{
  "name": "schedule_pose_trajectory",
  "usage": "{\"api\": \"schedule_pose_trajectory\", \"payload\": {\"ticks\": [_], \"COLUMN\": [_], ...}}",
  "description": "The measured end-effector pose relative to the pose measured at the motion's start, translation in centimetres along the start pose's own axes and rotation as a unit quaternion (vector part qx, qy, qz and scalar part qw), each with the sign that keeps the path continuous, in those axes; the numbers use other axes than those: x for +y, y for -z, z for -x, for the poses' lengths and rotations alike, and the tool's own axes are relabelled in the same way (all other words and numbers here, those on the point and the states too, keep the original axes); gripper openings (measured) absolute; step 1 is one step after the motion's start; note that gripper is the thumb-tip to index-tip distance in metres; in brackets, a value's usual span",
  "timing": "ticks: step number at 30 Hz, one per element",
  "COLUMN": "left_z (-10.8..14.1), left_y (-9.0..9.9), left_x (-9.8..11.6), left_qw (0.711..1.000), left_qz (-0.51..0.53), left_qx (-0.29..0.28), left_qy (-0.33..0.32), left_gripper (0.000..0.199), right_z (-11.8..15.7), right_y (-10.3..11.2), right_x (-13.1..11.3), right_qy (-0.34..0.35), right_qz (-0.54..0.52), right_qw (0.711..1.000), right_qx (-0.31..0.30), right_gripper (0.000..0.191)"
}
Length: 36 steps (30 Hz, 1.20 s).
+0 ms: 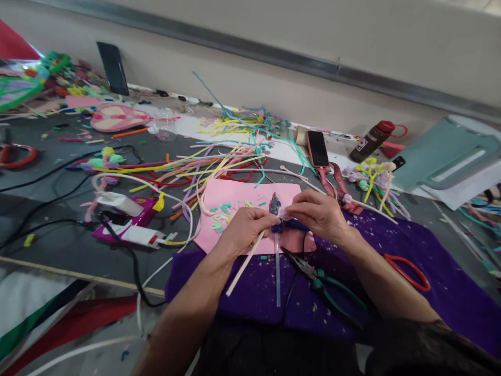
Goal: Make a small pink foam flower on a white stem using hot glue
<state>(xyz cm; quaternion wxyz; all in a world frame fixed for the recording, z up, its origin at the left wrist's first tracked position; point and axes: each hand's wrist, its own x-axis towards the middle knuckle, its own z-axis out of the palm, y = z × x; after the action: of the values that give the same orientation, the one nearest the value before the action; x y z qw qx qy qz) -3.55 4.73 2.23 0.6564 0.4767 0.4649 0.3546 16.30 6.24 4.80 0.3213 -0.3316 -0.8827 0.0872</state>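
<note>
My left hand is closed in a pinch on a cream pipe cleaner, which slants down toward me. Beside it my right hand pinches a small pale lilac fluffy piece, close to the pipe cleaner's upper end. Whether the two pieces touch, I cannot tell. Beneath and between the hands lies a blue glue gun, partly hidden, with a translucent glue stick running out toward me. It rests on a pink sheet with mint and cream snippets.
Green-handled pliers lie on the purple cloth, with a red handle farther right. Loose pipe cleaners spread behind the sheet. A power strip with black cables sits left; a phone and brown bottle stand behind.
</note>
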Motion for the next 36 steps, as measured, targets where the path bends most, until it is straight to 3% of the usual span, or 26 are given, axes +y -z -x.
{"api": "schedule_pose_trajectory", "payload": {"ticks": [3,7,13,23,36], "left_z": [-0.1,0.0,0.2,0.3,0.1], "left_y": [0.3,0.4,0.4,0.1,-0.1], "left_x": [0.0,0.1,0.4,0.3,0.2], "left_qw": [1.0,0.998,0.996,0.996,0.999], "left_qz": [0.018,0.06,0.084,0.058,-0.017], "left_qx": [-0.003,-0.014,-0.037,-0.053,-0.047], "left_qy": [0.012,0.006,0.021,0.035,0.019], "left_gripper": [0.022,0.022,0.018,0.021,0.017], "right_z": [0.1,0.2,0.3,0.1,0.0], "right_y": [0.1,0.3,0.4,0.6,-0.1], "right_x": [0.0,0.0,0.1,-0.9,-0.9], "right_qy": [-0.001,-0.055,-0.09,-0.012,0.021], "right_qz": [-0.041,-0.104,-0.149,-0.106,-0.091], "right_qw": [0.999,0.991,0.983,0.994,0.994], "right_qx": [0.02,0.057,0.058,-0.023,-0.06], "right_gripper": [0.022,0.029,0.034,0.05,0.037]}}
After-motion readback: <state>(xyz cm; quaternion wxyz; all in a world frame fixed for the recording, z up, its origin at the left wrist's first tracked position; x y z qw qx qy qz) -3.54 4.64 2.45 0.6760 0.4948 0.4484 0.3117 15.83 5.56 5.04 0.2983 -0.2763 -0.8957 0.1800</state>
